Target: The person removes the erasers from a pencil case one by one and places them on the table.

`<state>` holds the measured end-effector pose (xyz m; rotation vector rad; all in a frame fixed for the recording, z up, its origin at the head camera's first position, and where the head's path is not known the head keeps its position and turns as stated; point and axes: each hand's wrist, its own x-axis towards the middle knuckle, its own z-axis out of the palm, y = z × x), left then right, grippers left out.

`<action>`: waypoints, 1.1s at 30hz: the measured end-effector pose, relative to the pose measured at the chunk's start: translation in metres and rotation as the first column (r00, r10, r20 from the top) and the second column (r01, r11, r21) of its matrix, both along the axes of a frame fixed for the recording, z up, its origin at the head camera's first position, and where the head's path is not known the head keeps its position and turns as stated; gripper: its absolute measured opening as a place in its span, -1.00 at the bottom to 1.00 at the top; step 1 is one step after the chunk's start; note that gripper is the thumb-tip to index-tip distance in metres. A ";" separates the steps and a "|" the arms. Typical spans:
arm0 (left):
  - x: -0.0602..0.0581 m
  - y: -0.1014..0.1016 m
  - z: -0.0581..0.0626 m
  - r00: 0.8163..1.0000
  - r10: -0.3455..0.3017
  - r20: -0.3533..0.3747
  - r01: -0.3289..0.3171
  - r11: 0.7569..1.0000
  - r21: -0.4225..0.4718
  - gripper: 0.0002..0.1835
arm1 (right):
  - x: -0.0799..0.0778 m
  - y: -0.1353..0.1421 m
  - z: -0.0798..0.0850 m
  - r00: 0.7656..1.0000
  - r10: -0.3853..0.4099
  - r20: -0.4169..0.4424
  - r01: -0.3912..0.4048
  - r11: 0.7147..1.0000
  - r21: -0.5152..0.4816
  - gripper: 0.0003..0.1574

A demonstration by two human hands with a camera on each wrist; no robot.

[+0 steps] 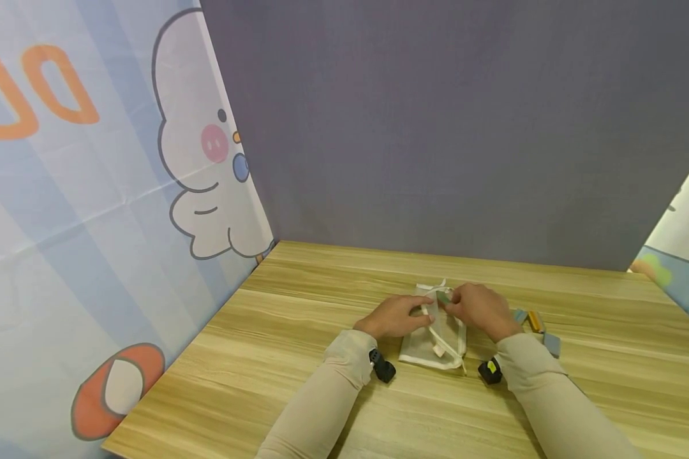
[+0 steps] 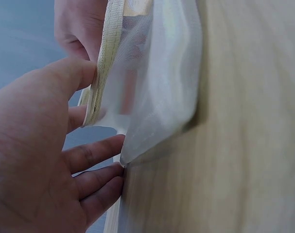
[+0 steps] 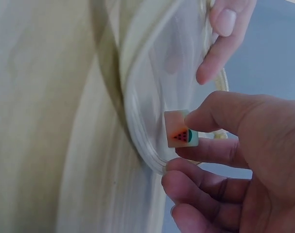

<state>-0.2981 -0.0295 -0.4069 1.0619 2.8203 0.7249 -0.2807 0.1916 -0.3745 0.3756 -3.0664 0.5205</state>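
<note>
A white mesh zip pouch (image 1: 430, 358) lies on the wooden table, its mouth held apart. My left hand (image 1: 399, 315) pinches the pouch's zip edge (image 2: 106, 53) between thumb and index finger, while the other fingers spread beneath near the mesh. Between thumb and index finger, my right hand (image 1: 479, 307) grips a small block (image 3: 179, 128) with a watermelon slice printed on it. This block is at the pouch's mouth in the right wrist view. Through the mesh in the left wrist view shows a blurred reddish shape (image 2: 129, 92).
Right of the pouch, beside the right wrist, lie several small blocks: an orange one (image 1: 535, 321), a grey one (image 1: 552, 345) and a blue-grey one (image 1: 519, 316). A dark grey panel (image 1: 436, 140) rises behind the table (image 1: 235, 370); a printed cloth (image 1: 120, 255) hangs at left.
</note>
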 end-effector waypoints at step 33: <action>-0.004 0.000 -0.003 1.000 0.017 0.006 -0.017 1.000 0.010 -0.44 | 0.027 0.006 0.012 0.994 0.012 -0.105 -0.013 1.000 -0.003 -0.65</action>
